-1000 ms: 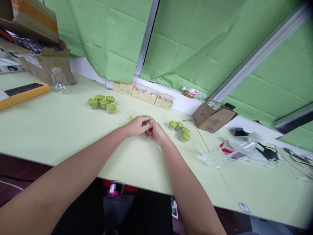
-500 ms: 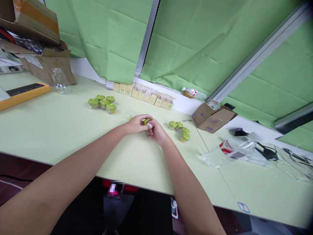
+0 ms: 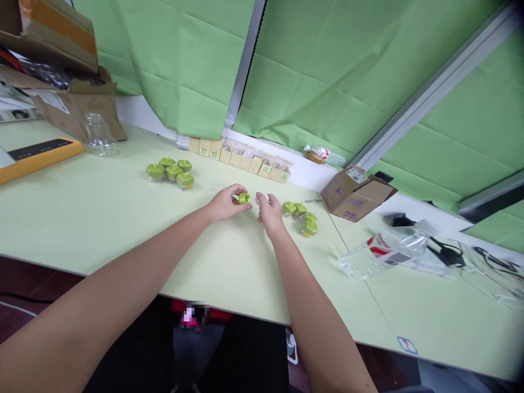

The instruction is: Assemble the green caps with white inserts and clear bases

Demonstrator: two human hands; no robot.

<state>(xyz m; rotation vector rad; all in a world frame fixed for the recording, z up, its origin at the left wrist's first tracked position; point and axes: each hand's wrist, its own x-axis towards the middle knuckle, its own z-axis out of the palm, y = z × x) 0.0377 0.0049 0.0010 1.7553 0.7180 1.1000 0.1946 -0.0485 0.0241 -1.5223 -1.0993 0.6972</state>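
Note:
My left hand (image 3: 227, 203) grips a small green lid (image 3: 244, 198), held on its side above the middle of the table. Just to the right, my right hand (image 3: 269, 214) pinches a small white piece (image 3: 262, 198) whose kind I cannot make out. A narrow gap parts the two hands. Behind my left hand stands a clear cup (image 3: 216, 188), partly hidden by it. On the left side of the table is a cluster of small clear containers with green lids (image 3: 174, 170). More green-lidded containers (image 3: 310, 224) stand right of my right hand.
Several small open cartons (image 3: 241, 157) line the table's back edge. A cardboard box (image 3: 355, 194) and a large plastic bottle (image 3: 382, 252) lie to the right, with black cables (image 3: 450, 252) beyond. At the left are a clear plastic vessel (image 3: 99, 136) and an orange-edged device (image 3: 45, 158).
My hands have come apart. My right hand has drawn to the right with the white piece, while the green lid stays in my left hand.

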